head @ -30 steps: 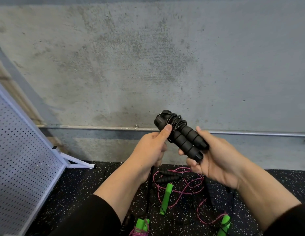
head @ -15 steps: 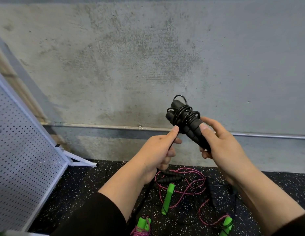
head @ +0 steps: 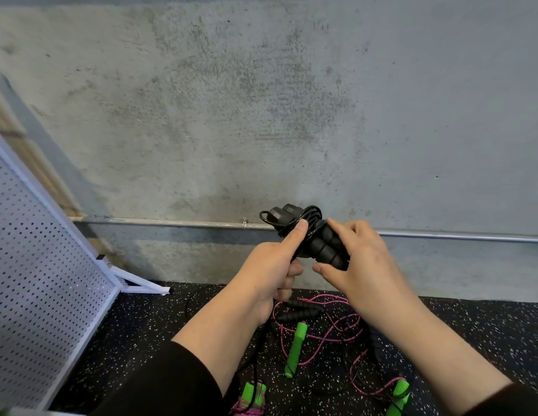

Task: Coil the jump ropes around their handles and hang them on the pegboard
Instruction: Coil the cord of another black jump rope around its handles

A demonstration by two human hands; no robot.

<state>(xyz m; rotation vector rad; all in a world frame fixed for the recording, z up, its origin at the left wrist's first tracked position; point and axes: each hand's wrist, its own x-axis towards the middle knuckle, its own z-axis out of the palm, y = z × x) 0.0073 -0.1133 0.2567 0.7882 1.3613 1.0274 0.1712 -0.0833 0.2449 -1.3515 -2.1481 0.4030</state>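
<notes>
I hold a black jump rope (head: 318, 241) at chest height, its two ribbed foam handles side by side and its cord coiled round their upper ends. My left hand (head: 273, 265) pinches the coil, thumb pressed on the cord. My right hand (head: 358, 259) grips the lower part of the handles, thumb under them. The white pegboard (head: 36, 280) leans at the left, no rope visible on it. On the floor lie loose ropes: a green handle (head: 294, 349) with pink cord (head: 321, 328) and two black handles (head: 300, 313).
A grey concrete wall (head: 261, 115) with a metal pipe (head: 171, 223) along it stands just ahead. More green handles lie at the bottom: a coiled pair (head: 252, 394) and one at the right (head: 398, 394). Black speckled rubber floor (head: 141, 325) spreads below.
The bundle dropped and tipped leftward from its raised position. My left thumb moved onto the coil, and my right hand shifted over the lower handles.
</notes>
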